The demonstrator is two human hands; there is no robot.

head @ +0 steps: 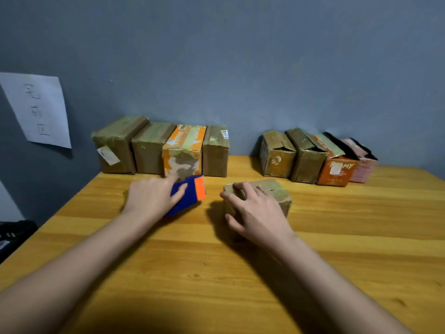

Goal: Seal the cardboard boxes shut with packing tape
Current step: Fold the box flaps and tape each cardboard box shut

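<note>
Boxes are lining the far edge of the wooden table (240,273) against the grey wall (240,56), in two rows well apart. Sitting at upper centre-left, the left row (159,150) is showing four boxes touching side by side with their tops lying flat, the third one orange-printed. At centre right, the right row (315,157) is showing four more, tilted, with flaps standing loose or gaping; the third is orange and the last is pinkish. One small box (272,191) is sitting alone near the middle of the frame, just right of centre, with a slit showing along its top. The right hand (255,213) is resting on it, fingers spread and curling over the top and near side, thumb lying against the left face. The left hand (151,196) is lying at centre-left on a blue and orange object (190,191), fingers fairly straight and pressing down on its blue part; whether this is the tape holder is not clear, and motion is blurring it. Both bare forearms are reaching in from the bottom corners. A white sheet (38,109) with handwritten characters is hanging on the wall at the left edge. Something dark is showing at the lower left, beside the table.
</note>
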